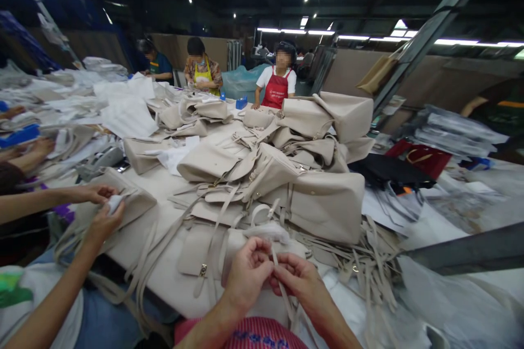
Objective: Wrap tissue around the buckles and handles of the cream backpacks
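Note:
My left hand and my right hand are close together just above the near edge of the table. Both are closed, fingertips pinching a narrow beige strap that hangs down between them. Just beyond my fingers lies a beige handbag with a small gold clasp, partly hidden by my left hand. A curved handle and some white wrapping sit on top of it. What my fingertips do at the strap is too small to make out.
A large heap of beige bags fills the table ahead. Loose straps lie to the right, near a black bag and a metal post. At left, a co-worker's hands hold white material at another bag. Several people stand beyond.

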The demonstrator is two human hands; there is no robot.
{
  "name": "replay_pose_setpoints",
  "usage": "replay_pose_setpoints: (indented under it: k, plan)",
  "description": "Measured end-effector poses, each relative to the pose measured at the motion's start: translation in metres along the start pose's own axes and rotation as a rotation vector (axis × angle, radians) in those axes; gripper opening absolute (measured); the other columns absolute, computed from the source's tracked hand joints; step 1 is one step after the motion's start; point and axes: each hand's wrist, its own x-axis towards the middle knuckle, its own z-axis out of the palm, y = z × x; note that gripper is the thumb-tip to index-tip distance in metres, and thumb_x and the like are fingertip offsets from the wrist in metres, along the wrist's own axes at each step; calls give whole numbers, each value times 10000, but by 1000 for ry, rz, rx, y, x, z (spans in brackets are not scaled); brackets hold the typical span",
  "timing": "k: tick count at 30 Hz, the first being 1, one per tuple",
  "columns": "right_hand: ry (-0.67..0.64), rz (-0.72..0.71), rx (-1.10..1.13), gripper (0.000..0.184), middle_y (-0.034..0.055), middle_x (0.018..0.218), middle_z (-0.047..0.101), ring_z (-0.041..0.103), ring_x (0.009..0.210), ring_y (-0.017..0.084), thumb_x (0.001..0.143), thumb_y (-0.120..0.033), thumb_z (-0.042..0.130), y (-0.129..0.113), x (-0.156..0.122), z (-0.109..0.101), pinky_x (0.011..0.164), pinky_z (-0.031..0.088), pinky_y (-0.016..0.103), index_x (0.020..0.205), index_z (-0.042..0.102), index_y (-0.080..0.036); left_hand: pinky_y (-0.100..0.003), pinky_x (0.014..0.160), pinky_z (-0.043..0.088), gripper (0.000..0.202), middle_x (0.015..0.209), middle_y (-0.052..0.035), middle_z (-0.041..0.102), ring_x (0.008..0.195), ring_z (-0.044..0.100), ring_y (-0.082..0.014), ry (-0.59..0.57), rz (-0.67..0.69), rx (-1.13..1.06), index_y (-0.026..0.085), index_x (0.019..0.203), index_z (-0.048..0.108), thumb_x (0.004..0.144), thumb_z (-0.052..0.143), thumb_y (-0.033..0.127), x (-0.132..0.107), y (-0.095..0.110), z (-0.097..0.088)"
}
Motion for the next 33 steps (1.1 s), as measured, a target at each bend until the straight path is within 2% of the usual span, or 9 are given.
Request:
replay_pose_setpoints:
  k: [2,6,10,13,19,24,27,29,33]
  plan:
    - [6,0,11,433,-10,575,672,568,488,107,548,-483,834,0,-3,0,500,446,220,820,706,-171,-225,501,416,81,593,36,533,516,523,-123,32,125,237,190,804,572,744,546,237,-3,19,-5]
    - [85,37,53,522,-1,612,690,625,550,141,459,-531,855,-4,-5,5,539,502,251,792,674,-173,-265,642,397,228,710,-22,603,695,549,-171,240,357,739,196,739,580,858,437,326,13,47,-24]
    - [106,18,76,595,-4,610,692,639,533,166,476,-556,838,2,2,6,496,498,264,904,644,-190,-285,658,356,441,684,-51,618,710,560,-196,47,166,990,186,667,590,911,285,391,50,54,-33]
    - [90,-2,84,593,-3,603,694,636,507,170,502,-549,831,10,7,3,465,478,258,931,628,-194,-287,609,316,446,550,-37,561,631,546,-197,-66,52,1019,184,539,573,857,396,443,75,52,-26]
    - [32,-23,137,550,-8,599,688,607,489,135,552,-493,831,20,8,-1,446,438,221,962,635,-183,-266,538,278,326,379,34,385,511,467,-157,-186,-81,860,193,374,481,585,693,324,108,46,-7]
    - [49,24,89,524,-11,577,682,590,452,132,576,-560,791,17,10,-5,429,438,226,890,602,-185,-220,475,292,113,541,43,520,463,407,-86,-243,-121,518,153,664,603,605,654,234,114,47,-4]
    - [46,29,37,478,4,604,696,608,484,132,574,-556,790,9,11,-6,456,453,225,788,602,-172,-196,448,308,297,689,20,588,444,411,-58,-244,-113,351,152,933,592,661,633,267,103,57,-5]
    - [23,8,27,454,16,661,713,639,551,140,572,-519,804,3,11,-6,502,470,226,792,628,-164,-202,522,413,464,823,-10,615,552,554,-84,-295,-92,171,176,1100,552,656,661,254,93,64,-5]
    - [-64,15,23,399,22,689,720,639,578,144,625,-507,781,-4,8,-5,532,467,237,773,631,-168,-251,631,501,370,820,-32,611,728,667,-169,-275,-23,-108,160,1055,601,708,664,269,77,69,-9]
